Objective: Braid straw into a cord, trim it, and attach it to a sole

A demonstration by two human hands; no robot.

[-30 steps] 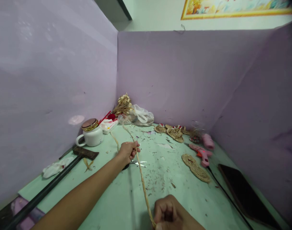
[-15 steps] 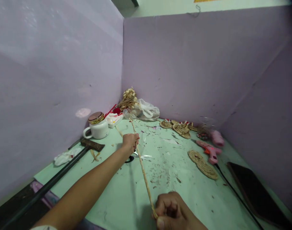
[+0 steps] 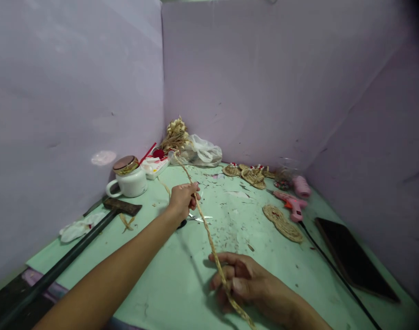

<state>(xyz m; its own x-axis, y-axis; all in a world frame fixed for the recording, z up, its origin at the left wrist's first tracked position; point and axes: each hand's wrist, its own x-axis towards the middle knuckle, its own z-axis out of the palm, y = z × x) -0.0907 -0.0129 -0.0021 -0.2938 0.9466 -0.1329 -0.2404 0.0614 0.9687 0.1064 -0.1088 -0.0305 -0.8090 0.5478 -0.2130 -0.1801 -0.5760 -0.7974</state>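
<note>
two bare hands work along one twisted straw-coloured cord (image 3: 209, 236), which slants from the near edge of the view, above the pale green tabletop (image 3: 161, 284), up toward the back corner.

nearest is the right hand (image 3: 254, 284), its fingers parted and loosely curled, with the cord running across them and the thumb beside it; whether the thumb presses on it, i cannot tell. at the near left, the black handle of a hammer-like tool (image 3: 68, 259) slopes up to a rusty head, with a crumpled white cloth (image 3: 77, 230) just beside it. at the right lies a dark flat device (image 3: 354, 259).

farther in, the left hand (image 3: 182, 200) pinches the cord between thumb and fingers, arm outstretched. scissors (image 3: 200, 218) lie just below that hand, blades apart. across to the right are a woven oval piece (image 3: 281, 223) and a pink glue gun (image 3: 296, 207) with a black cable.

beyond stand a white mug (image 3: 131, 183) topped by a brown-and-gold lid (image 3: 125, 164), then a white box (image 3: 154, 166). small woven pieces (image 3: 253, 177) with red and white beads sit near a pink spool (image 3: 301, 186). at the back, dried flowers (image 3: 175, 134) and a plastic bag (image 3: 206, 151) rest against lilac walls (image 3: 264, 91).
</note>
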